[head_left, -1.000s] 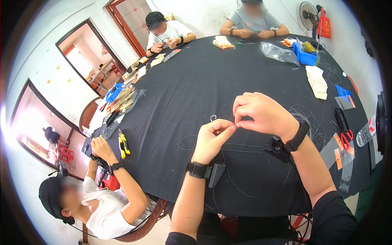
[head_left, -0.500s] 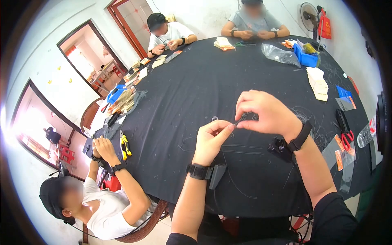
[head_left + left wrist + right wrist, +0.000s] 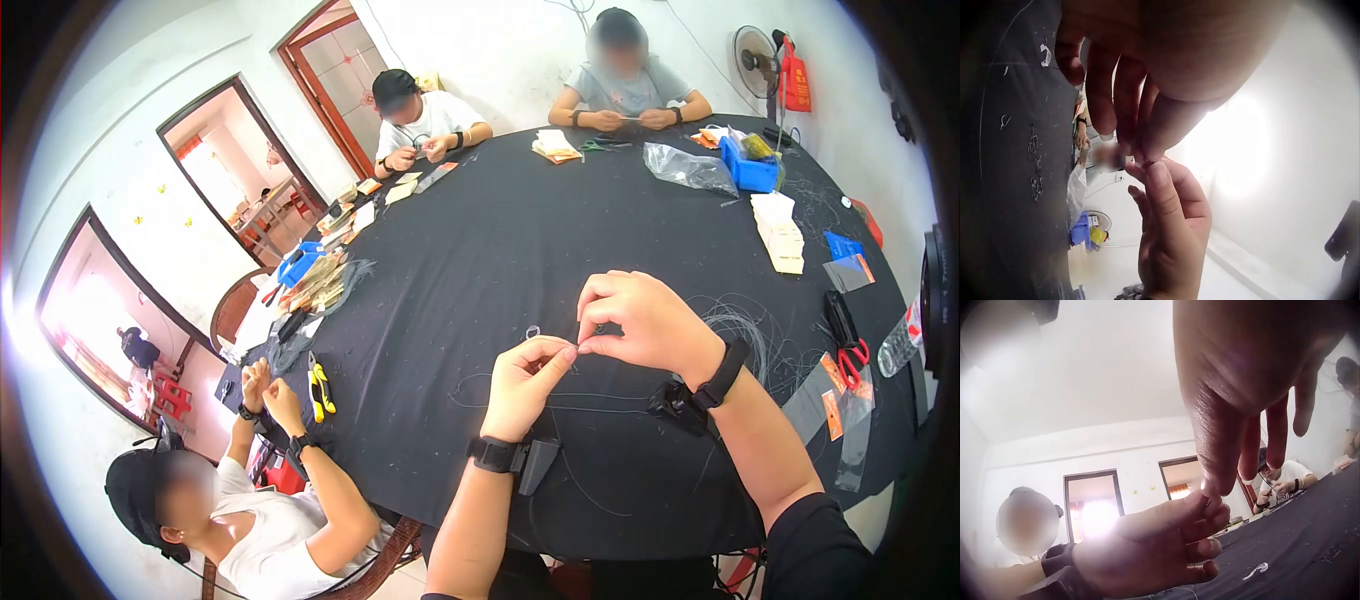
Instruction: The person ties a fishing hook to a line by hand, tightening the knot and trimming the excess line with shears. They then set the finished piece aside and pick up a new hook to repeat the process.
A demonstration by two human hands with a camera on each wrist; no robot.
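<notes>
Over the near part of the black-covered table, my left hand [image 3: 528, 385] and right hand [image 3: 645, 325] meet fingertip to fingertip. Both pinch a tiny dark piece [image 3: 1148, 162] between thumb and forefinger; its kind is too small to tell. The other fingers of my right hand curve loosely. Under my hands, thin clear line [image 3: 600, 408] lies in a long loop on the cloth. A small whitish curl [image 3: 533, 331] lies just beyond my left hand. Small dark metal bits [image 3: 1036, 165] sit in a cluster on the cloth in the left wrist view.
Coiled clear line [image 3: 740, 330] spreads right of my right hand, near red-handled scissors [image 3: 853, 365] and a plastic bottle [image 3: 900, 345]. Yellow-handled pliers [image 3: 320, 388] lie to the left. Pale cards [image 3: 777, 235] and a blue bin [image 3: 750, 170] stand farther back. Three people sit around the table.
The head view has tilted up, so the scene sits lower. My fingertips stay together. Dark bits glimpsed behind my right hand half a second ago are now hidden. The left person's hands have parted slightly.
</notes>
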